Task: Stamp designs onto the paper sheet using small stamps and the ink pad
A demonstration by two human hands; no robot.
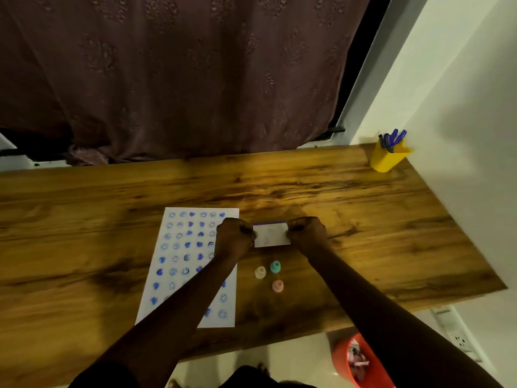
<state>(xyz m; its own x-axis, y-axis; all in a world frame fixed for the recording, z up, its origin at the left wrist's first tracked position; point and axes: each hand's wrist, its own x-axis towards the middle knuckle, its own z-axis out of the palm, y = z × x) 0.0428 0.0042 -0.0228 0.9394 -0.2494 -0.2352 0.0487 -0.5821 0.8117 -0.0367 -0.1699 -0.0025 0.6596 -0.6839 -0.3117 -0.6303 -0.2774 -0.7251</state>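
Fingers (249,229) of both hands pinched the ink pad's (272,234) ends. Three small stamps (275,266) stood nearby, beside the stamped paper sheet (179,264).

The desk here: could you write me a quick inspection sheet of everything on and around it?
Surface: wooden desk, bare grain showing.
Job's things: paper sheet covered in blue stamped prints; ink pad held at both ends; three small stamps standing near it.
Clutter: yellow pen holder at far right corner.
Grips: left hand and right hand both pinch the ink pad.
Cables: nothing seen.
Surroundings: brown curtain, white wall, red bin below.
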